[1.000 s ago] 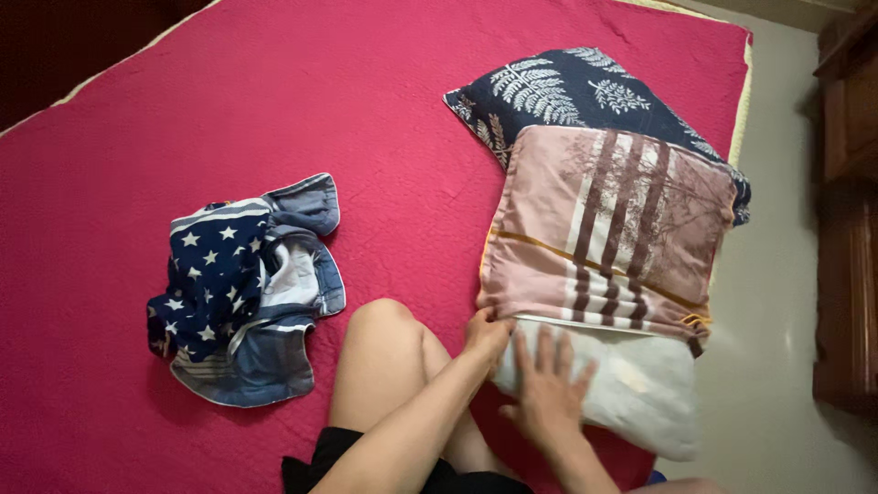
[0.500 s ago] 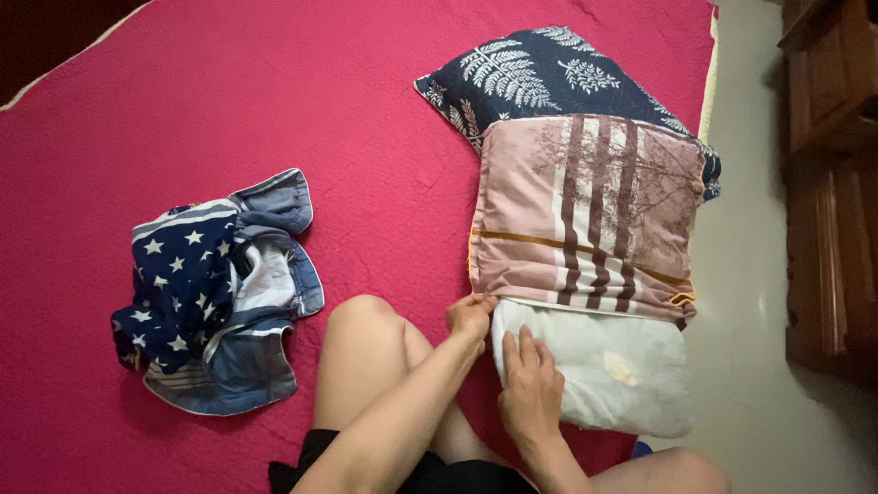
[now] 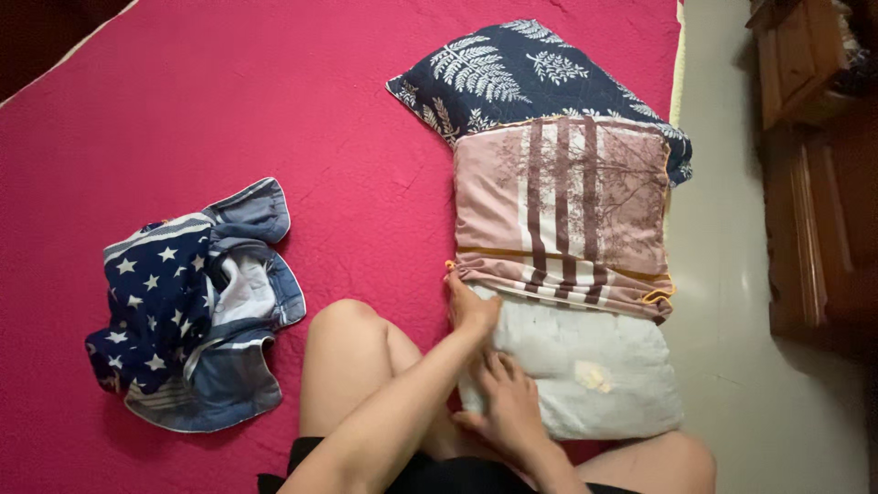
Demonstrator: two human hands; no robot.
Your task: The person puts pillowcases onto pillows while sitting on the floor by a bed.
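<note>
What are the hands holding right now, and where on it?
The left hand pinches the open edge of the pink striped pillowcase at its near corner. The right hand lies flat on the white pillow, not gripping.

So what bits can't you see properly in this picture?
- Left hand: its fingertips are tucked under the edge of the pink striped pillowcase, head view.
- White pillow: its top half is hidden inside the pillowcase.
- Fern-print pillow: its lower part lies under the pink one.
- Right hand: its palm is hidden, pressed flat on the white pillow.
- Wooden cabinet: cut off by the right edge.
</note>
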